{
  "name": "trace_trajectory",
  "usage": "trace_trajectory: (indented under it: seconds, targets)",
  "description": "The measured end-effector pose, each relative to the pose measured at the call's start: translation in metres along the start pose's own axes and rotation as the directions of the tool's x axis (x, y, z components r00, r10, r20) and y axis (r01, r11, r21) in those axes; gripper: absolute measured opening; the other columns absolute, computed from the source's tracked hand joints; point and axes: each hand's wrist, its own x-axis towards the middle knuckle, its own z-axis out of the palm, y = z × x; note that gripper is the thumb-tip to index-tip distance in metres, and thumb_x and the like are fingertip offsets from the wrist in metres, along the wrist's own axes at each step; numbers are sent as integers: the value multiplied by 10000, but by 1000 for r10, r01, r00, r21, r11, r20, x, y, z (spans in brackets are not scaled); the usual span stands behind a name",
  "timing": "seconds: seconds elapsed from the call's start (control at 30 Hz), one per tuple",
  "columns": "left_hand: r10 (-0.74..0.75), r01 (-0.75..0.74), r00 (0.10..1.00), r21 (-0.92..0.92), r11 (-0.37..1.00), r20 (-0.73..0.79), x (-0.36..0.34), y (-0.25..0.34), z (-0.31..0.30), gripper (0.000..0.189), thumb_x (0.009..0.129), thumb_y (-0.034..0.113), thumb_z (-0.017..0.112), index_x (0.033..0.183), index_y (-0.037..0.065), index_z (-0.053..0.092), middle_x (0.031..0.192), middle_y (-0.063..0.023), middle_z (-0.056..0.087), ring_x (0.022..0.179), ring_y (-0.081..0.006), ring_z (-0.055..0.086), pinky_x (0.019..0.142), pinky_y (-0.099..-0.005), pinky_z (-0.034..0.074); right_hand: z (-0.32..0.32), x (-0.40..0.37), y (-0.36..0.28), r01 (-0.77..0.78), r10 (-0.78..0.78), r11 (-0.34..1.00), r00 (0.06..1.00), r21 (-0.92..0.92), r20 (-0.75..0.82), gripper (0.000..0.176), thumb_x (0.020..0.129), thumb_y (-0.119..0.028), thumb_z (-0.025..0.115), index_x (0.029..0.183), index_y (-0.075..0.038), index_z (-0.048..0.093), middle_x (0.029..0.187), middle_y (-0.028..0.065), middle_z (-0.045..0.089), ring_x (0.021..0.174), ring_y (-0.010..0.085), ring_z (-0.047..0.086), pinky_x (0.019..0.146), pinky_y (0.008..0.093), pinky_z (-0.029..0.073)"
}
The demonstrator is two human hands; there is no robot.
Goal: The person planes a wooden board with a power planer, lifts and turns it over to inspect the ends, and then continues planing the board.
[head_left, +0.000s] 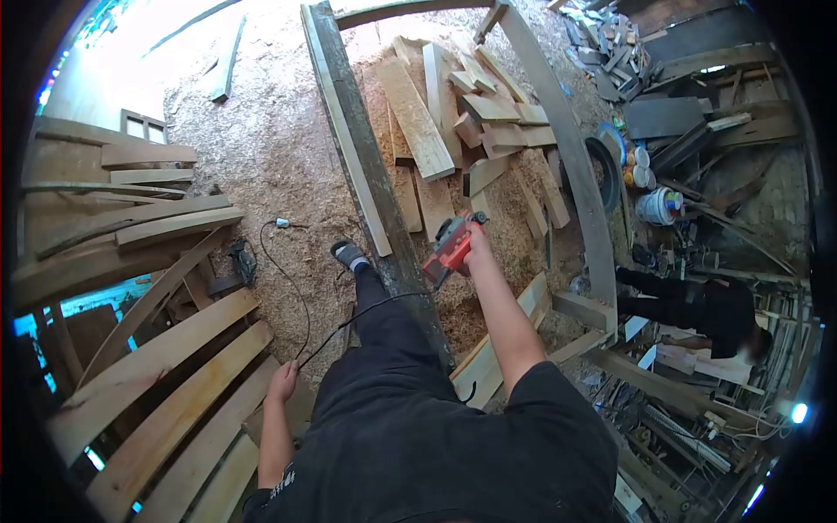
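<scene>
My right hand (477, 246) is closed round the handle of a red and grey electric planer (450, 253), held out over the wood-framed area. A black power cord (377, 305) runs from the planer to my left hand (282, 381). That hand is closed on the cord, low at my left side. Beyond my left hand the cord loops over the shavings to a pale plug or connector (282, 223). Just past the planer lie several cut wood blocks and boards (420, 122).
A long wooden beam (353, 131) runs beside my foot, and another beam (567, 131) stands to the right. Curved planks (166, 366) are stacked at left. Buckets (658, 207), a tire (602, 170) and scrap wood lie at right, where another person (719, 314) is.
</scene>
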Motion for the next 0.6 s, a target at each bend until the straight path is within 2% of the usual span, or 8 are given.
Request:
trace_trajectory:
  seconds: [0.13,0.23,0.27,0.3,0.37,0.43,0.53,0.6]
  targets:
    - [29,-29,998,5,1000,-55,14,47,-22,514,1092,472,465,1040,-16,620,1081,-259,688,1067,-439,649,898,-472,498,10,75,-10,-56,71,975,995,214,-66,232,1024,-366,638,1012,-147,562,856,21,542,735,185,556,705,539,534]
    - [22,-25,999,-62,998,-47,34,62,-28,457,1092,437,491,1064,1,627,1057,-247,681,1026,-420,656,878,-446,504,13,126,-19,33,-7,941,997,337,-76,225,1043,-354,602,1050,-141,532,919,33,539,772,191,546,745,536,541]
    - [44,-48,997,-67,997,-58,38,73,-28,458,1089,438,499,1063,0,630,1054,-247,683,1021,-417,659,879,-442,506,21,114,-28,38,-4,944,994,328,-105,197,1043,-325,577,1032,-142,503,915,29,529,778,187,539,752,440,551]
    - [68,-73,995,-70,995,-68,41,87,-30,459,1085,439,506,1061,-1,634,1051,-246,685,1015,-414,661,879,-438,508,14,143,-26,32,5,945,994,326,-112,197,1043,-325,577,1032,-142,503,915,29,529,778,187,539,752,440,551]
    - [59,-59,998,0,998,-15,49,117,-37,450,1086,437,511,1058,5,636,1032,-226,696,990,-378,669,874,-429,511,-13,220,-23,60,-6,936,988,348,-154,249,1016,-306,482,824,-152,436,696,-1,455,658,183,523,700,446,562]
    - [44,-46,998,60,997,36,55,134,-40,441,1086,434,515,1055,11,637,1014,-205,707,965,-343,678,868,-420,514,-15,235,-28,65,-10,942,986,328,-166,220,999,-278,481,826,-149,437,697,-4,464,663,188,536,708,431,570]
    - [-35,36,997,-12,999,63,66,136,-36,449,1065,443,541,1102,10,655,1052,-226,710,1022,-393,681,885,-449,520,-16,249,-28,89,-34,956,980,281,-194,189,1001,-256,480,849,-146,460,697,-6,471,666,190,544,710,436,576]
    - [-59,48,989,85,995,139,77,118,-31,448,1064,442,542,1115,13,661,1057,-215,724,1024,-381,690,886,-452,526,-16,249,-26,35,0,961,992,273,-126,174,1038,-262,564,1019,-105,490,916,30,524,784,190,548,747,377,559]
